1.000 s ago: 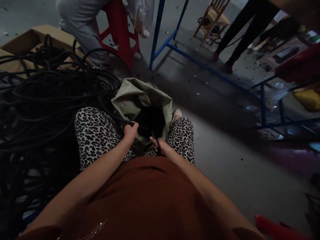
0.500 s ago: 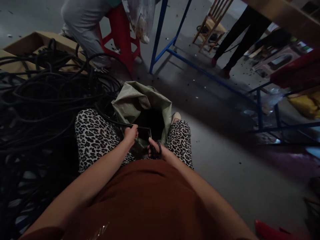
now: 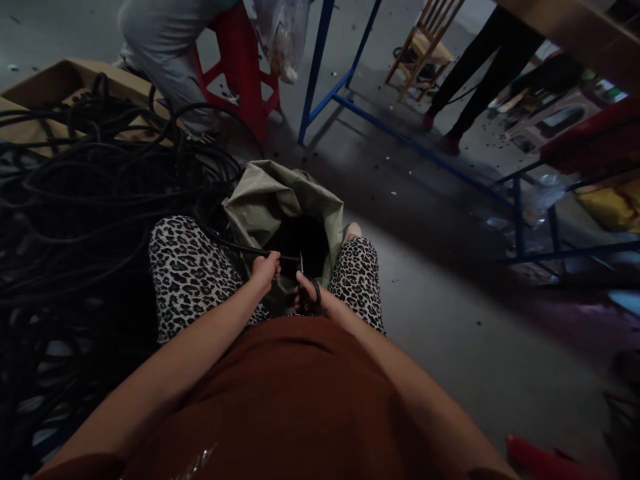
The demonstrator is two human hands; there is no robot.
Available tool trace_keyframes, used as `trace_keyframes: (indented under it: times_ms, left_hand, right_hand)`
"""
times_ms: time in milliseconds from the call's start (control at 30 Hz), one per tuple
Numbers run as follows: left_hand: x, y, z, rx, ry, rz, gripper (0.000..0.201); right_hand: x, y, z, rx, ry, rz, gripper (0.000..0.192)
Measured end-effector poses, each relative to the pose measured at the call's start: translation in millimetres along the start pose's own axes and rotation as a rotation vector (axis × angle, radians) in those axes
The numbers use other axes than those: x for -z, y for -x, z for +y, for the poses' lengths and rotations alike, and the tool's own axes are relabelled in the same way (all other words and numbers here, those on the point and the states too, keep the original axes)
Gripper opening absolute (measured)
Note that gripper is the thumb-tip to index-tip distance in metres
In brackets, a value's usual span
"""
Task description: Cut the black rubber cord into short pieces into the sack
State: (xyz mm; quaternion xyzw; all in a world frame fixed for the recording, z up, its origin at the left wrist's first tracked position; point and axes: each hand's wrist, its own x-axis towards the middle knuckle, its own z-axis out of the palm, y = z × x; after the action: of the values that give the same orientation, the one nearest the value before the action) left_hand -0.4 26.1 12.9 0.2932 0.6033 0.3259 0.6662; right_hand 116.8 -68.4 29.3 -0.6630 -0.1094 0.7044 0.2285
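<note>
Head view, which I watch from a distance: nearest to me is a brown shirt point(image 3: 300, 393), with two bare forearms reaching forward from it. Beyond it, leopard-print trousers point(image 3: 187, 270) cover two parted knees, and between them I have both hands at work. My left hand point(image 3: 265, 269) has its grip closed round a length of black tubing point(image 3: 245, 248), whose end runs past the fingers to the right. My right hand point(image 3: 325, 298) is clenched on the dark handles of a pair of scissors point(image 3: 317, 291); their blades point away from me, by the tubing's end, though I cannot tell whether they bite into it. Just past both hands a greenish sack point(image 3: 257, 193) gapes, its inside dark, the tubing crossing over its near part. To the left I see a tangled heap of black tubing point(image 3: 115, 180), some loops lying over a cardboard box point(image 3: 113, 75). Farther off, a person in grey trousers point(image 3: 160, 47) sits by a red stool point(image 3: 240, 67), near a blue metal frame point(image 3: 313, 67). Farthest are a wooden chair point(image 3: 430, 50) and someone's black-clad legs point(image 3: 493, 60).
</note>
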Motion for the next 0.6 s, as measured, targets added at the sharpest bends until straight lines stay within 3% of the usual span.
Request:
trace_keyframes:
  times_ms: [600]
  left_hand:
    - [0.1, -3.9, -2.4, 0.03, 0.058, -0.002, 0.023]
  right_hand:
    - [0.6, -1.2, 1.1, 0.002, 0.011, -0.013, 0.056]
